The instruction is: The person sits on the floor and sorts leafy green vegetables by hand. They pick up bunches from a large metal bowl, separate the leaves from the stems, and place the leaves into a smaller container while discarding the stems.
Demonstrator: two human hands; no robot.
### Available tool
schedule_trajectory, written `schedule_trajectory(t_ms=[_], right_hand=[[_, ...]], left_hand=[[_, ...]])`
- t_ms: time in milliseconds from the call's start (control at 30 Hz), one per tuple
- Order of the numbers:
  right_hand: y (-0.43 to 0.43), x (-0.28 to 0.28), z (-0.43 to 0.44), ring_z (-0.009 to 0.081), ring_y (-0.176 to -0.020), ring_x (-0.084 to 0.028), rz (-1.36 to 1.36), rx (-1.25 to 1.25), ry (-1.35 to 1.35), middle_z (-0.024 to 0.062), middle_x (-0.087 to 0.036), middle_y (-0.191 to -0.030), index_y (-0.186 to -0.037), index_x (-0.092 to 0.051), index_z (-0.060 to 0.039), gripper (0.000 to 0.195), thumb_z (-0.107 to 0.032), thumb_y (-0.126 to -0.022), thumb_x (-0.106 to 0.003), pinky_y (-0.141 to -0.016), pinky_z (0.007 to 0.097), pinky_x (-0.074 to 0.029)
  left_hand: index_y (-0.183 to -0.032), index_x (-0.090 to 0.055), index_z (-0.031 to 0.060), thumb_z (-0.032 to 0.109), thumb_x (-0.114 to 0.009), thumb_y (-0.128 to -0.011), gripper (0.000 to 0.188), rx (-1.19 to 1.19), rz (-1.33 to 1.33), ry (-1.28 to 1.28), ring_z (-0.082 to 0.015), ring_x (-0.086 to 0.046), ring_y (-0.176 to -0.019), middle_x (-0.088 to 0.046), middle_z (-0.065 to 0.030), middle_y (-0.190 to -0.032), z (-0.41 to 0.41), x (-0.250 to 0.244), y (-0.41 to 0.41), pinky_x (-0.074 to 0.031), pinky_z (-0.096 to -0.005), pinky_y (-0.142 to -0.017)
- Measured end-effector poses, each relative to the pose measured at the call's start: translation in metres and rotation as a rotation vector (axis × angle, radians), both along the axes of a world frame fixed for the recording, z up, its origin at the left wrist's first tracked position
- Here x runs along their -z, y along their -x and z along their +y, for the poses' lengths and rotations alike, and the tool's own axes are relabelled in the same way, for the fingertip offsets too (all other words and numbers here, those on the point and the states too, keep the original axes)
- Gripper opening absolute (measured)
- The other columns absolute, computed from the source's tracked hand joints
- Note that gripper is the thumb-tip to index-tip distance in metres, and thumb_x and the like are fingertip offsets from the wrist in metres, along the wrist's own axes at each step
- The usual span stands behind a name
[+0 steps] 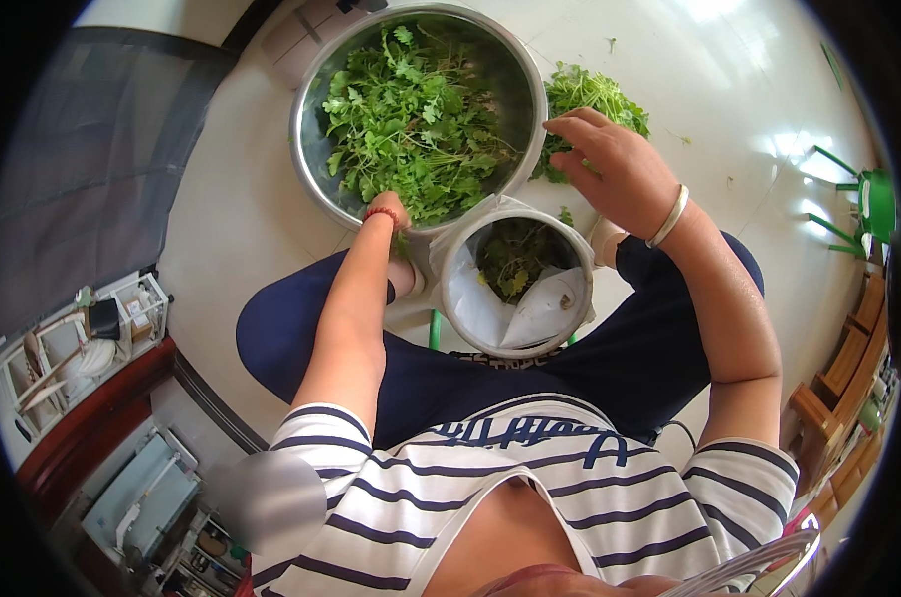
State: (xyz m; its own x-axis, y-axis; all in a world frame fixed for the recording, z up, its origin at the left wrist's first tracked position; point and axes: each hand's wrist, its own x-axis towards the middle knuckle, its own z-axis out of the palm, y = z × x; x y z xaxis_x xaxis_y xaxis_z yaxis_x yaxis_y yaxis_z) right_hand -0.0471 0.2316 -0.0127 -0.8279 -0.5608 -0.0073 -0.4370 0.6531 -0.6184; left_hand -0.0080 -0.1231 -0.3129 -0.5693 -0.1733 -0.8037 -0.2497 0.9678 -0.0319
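A large metal basin in front of me is heaped with leafy greens. My left hand, with a red bead bracelet at the wrist, is curled at the basin's near rim; a green sprig hangs just below it, and its fingertips are hidden. At the right rim hovers my right hand, fingers apart and nothing visible in them. Under and beyond it, a loose pile of greens lies on the floor. Between my knees stands a round bin with a white liner, holding dark and yellowed leaves.
Small leaf scraps lie on the tiled floor. A green plastic stool and wooden furniture stand at the right. A dark screen or curtain and a white shelf rack are at the left. Behind the basin is a pinkish box.
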Motion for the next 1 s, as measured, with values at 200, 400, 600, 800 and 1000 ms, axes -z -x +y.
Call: schedule_trajectory(t_ms=[200, 400, 600, 800, 1000], right_hand=[[-0.003, -0.004, 0.004, 0.0298, -0.082, -0.065, -0.051, -0.057, -0.101, 0.0124, -0.060, -0.106, -0.113, -0.059, -0.0004, 0.025, -0.013, -0.090, -0.058, -0.071, 0.0403, -0.051], [-0.006, -0.004, 0.003, 0.0340, -0.082, -0.063, -0.043, -0.080, -0.109, 0.0126, -0.059, -0.100, -0.107, -0.058, -0.0023, 0.024, -0.017, -0.089, -0.061, -0.070, 0.0427, -0.052], [-0.005, -0.006, 0.000, 0.0321, -0.087, -0.063, -0.149, -0.133, -0.203, 0.0122, -0.059, -0.105, -0.109, -0.057, -0.0024, 0.025, -0.014, -0.087, -0.061, -0.073, 0.0409, -0.052], [-0.005, -0.002, -0.003, 0.0293, -0.088, -0.063, -0.195, -0.204, -0.238, 0.0109, -0.059, -0.105, -0.114, -0.057, -0.0024, 0.034, -0.012, -0.083, -0.066, -0.073, 0.0397, -0.050], [-0.005, 0.001, -0.005, 0.0278, -0.089, -0.063, -0.167, -0.271, -0.264, 0.0103, -0.059, -0.103, -0.113, -0.057, -0.0023, 0.033, -0.013, -0.084, -0.066, -0.073, 0.0399, -0.049]], left_hand=[[-0.096, -0.072, 0.0033, 0.012, -0.078, -0.073, 0.026, -0.166, 0.129, -0.623, -0.0182, -0.068, -0.085, -0.072, -0.0109, -0.094, 0.005, 0.024, 0.012, -0.054, -0.0311, -0.077], [-0.091, -0.072, 0.0045, 0.008, -0.072, -0.079, 0.013, 0.007, 0.424, -0.448, -0.0224, -0.067, -0.087, -0.069, -0.0073, -0.096, 0.058, -0.004, 0.044, -0.054, -0.0356, -0.080], [-0.106, -0.069, 0.0104, 0.011, -0.073, -0.079, 0.028, 0.271, 0.702, -0.284, -0.0281, -0.058, -0.105, -0.065, -0.0072, -0.104, 0.076, 0.025, 0.055, -0.049, -0.0393, -0.089], [-0.094, -0.067, 0.0105, 0.017, -0.073, -0.079, 0.017, 0.404, 0.557, -0.017, -0.0276, -0.057, -0.104, -0.065, -0.0076, -0.102, 0.082, 0.051, 0.068, -0.045, -0.0403, -0.092], [-0.091, -0.071, 0.0116, 0.018, -0.065, -0.080, 0.014, 0.416, 0.556, -0.007, -0.0267, -0.057, -0.103, -0.066, -0.0078, -0.099, 0.070, 0.044, 0.070, -0.042, -0.0406, -0.094]])
